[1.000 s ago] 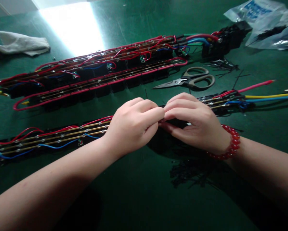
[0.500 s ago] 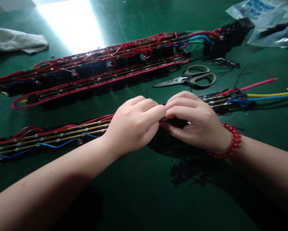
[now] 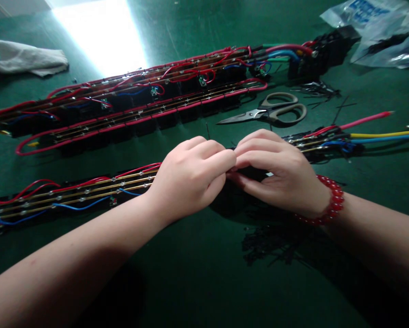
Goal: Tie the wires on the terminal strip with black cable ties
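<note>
My left hand [image 3: 194, 177] and my right hand [image 3: 276, 168] meet over the middle of a long black strip assembly [image 3: 84, 191] with brass rods and red and blue wires. The fingers of both are closed in a pinch and touch each other. Whatever lies between the fingertips is hidden. A thin black tie end [image 3: 207, 131] stands up just behind my left knuckles. The strip's right end shows past my right hand, where a red cable [image 3: 365, 120] and a yellow cable [image 3: 385, 135] leave it. A red bead bracelet [image 3: 334, 200] circles my right wrist.
Scissors [image 3: 269, 110] lie behind my hands. A second wired assembly [image 3: 150, 89] stretches across the back. Black cable ties [image 3: 273, 243] lie in a pile in front, with more scraps [image 3: 319, 89] at right. A cloth [image 3: 30, 58] and plastic bags [image 3: 389, 32] lie on the green table [image 3: 191, 282].
</note>
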A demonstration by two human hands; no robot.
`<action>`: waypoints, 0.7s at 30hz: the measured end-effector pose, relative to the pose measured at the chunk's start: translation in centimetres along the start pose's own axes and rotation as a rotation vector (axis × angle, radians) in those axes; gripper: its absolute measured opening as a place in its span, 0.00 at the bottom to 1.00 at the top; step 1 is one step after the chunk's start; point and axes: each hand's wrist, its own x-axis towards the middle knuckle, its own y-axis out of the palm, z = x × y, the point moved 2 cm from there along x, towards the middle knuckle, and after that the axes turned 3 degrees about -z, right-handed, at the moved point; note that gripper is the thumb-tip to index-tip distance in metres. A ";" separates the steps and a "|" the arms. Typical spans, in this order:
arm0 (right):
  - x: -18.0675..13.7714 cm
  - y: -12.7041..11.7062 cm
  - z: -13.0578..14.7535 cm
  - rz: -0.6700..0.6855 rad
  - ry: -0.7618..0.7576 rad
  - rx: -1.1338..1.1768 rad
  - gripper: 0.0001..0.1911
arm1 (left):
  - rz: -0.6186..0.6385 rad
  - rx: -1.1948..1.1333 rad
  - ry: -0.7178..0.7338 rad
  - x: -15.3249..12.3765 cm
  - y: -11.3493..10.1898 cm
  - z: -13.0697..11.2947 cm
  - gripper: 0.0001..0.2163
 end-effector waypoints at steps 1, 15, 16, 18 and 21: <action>0.0 0.0 0.0 0.000 0.004 0.007 0.04 | -0.002 -0.004 0.002 0.0 0.0 0.0 0.08; -0.2 -0.2 0.0 -0.049 0.069 0.078 0.04 | 0.115 -0.004 -0.058 0.2 -0.2 -0.2 0.05; -0.2 -0.2 0.0 -0.049 0.074 0.075 0.04 | 0.121 0.002 -0.062 0.2 -0.2 -0.2 0.05; -0.2 -0.2 0.1 -0.048 0.089 0.072 0.04 | 0.125 0.021 -0.067 0.2 -0.2 -0.2 0.05; -0.2 -0.2 0.1 -0.046 0.119 0.072 0.03 | 0.121 0.037 -0.076 0.2 -0.1 -0.1 0.05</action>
